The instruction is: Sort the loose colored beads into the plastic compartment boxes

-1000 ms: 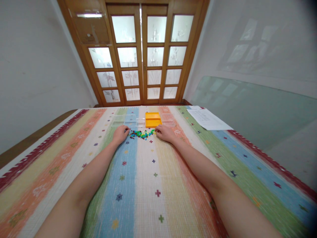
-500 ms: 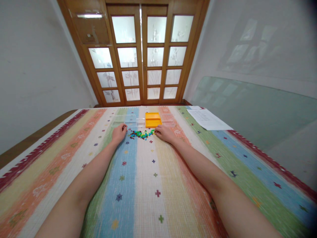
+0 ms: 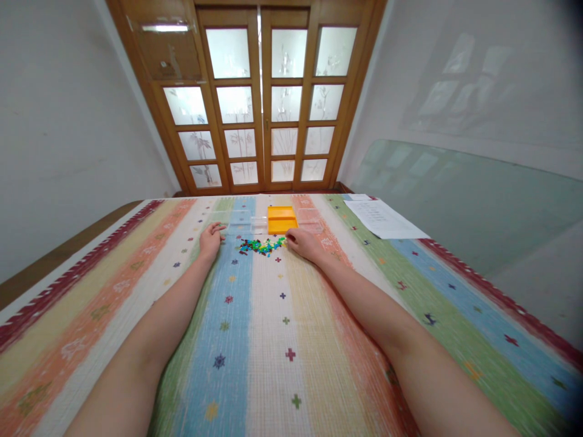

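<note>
A loose pile of small coloured pieces [image 3: 260, 246], green, blue, yellow and dark red, lies on the striped tablecloth. To the left of the pile, my left hand [image 3: 211, 240] rests near a clear plastic tray [image 3: 240, 226], fingers apart and nothing seen in them. My right hand [image 3: 302, 244] is at the pile's right edge with its fingers curled together; whatever is between the fingertips is too small to make out. Just beyond the pile stands a yellow two-part box [image 3: 282, 227], close to my right fingertips.
Another clear plastic tray [image 3: 310, 220] sits right of the yellow box. Printed paper sheets [image 3: 385, 220] lie at the far right of the table. Behind are wooden doors [image 3: 262, 121] with glass panes, and a glass panel [image 3: 455, 206] leans on the right wall.
My left hand has moved left, away from the pile, and its fingers have opened. My right hand has shifted very slightly right, still beside the pile.
</note>
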### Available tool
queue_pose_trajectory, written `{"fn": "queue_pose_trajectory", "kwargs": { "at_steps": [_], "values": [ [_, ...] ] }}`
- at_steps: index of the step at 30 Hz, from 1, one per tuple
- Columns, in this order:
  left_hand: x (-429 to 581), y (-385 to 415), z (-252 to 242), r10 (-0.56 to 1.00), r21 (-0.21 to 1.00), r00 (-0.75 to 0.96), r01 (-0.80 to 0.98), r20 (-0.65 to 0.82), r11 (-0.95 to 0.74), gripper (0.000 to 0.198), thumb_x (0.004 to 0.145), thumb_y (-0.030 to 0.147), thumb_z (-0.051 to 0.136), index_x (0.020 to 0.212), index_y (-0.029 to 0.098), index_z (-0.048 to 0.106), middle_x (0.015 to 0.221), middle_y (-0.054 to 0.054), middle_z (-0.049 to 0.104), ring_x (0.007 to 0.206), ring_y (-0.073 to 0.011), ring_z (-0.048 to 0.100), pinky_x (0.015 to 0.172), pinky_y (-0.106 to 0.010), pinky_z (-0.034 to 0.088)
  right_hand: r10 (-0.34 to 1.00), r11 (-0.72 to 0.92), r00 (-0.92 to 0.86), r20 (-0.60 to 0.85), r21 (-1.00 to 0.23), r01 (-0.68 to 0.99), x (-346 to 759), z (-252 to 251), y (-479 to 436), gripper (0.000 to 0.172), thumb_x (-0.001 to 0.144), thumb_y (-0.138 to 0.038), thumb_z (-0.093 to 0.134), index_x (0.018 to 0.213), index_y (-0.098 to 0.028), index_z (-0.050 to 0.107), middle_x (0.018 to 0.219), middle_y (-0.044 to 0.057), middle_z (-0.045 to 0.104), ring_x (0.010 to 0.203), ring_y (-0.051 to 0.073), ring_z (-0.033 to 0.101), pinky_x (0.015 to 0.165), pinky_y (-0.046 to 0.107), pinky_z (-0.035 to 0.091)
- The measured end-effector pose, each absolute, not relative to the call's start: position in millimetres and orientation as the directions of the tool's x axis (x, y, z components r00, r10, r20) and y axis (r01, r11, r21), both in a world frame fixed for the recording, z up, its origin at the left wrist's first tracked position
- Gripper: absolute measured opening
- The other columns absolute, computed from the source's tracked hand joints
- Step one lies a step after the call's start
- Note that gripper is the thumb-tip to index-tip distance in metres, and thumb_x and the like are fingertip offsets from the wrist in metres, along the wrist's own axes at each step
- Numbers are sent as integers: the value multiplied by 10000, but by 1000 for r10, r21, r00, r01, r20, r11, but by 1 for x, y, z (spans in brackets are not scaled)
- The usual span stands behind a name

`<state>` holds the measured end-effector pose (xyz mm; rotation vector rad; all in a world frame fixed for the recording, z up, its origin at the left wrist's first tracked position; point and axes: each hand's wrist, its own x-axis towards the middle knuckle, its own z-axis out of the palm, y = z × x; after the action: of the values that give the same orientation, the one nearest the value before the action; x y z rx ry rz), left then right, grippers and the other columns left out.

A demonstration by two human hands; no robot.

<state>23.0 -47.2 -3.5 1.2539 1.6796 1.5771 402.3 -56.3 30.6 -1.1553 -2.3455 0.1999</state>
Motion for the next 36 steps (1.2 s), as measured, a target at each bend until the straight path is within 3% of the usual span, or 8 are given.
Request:
{"fn": "queue_pose_trajectory", "kwargs": {
  "at_steps": [11,22,31,36],
  "values": [
    [24,-52,8,877,985,-461,154,138,-74,648,825,62,499,1467,138,553,1412,-156,667,579,-68,640,589,-202,509,746,657,-505,435,-350,668,403,23,-51,195,1009,-165,511,1074,-175,695,1035,80,728,927,195,619,807,263,411],
    [24,-51,12,891,996,-447,61,83,-63,785,819,47,513,1582,216,436,1552,-166,545,597,-59,654,565,-190,515,723,679,-516,460,-334,654,404,22,-50,208,996,-134,524,1107,-181,694,1105,97,713,1008,208,620,873,283,437],
    [22,-52,13,889,998,-454,36,55,-44,822,854,62,520,1635,237,334,1560,-147,541,606,-56,661,585,-187,527,736,666,-511,444,-343,662,404,20,-49,205,989,-143,523,1089,-176,699,1086,92,726,983,207,629,859,281,443],
    [23,-52,12,892,997,-447,65,71,-46,790,869,104,552,1623,224,348,1463,-147,626,609,-61,660,584,-185,518,746,656,-496,445,-363,662,403,21,-49,219,973,-131,513,1073,-183,701,1066,86,726,976,204,626,865,283,448]
  ]
}}
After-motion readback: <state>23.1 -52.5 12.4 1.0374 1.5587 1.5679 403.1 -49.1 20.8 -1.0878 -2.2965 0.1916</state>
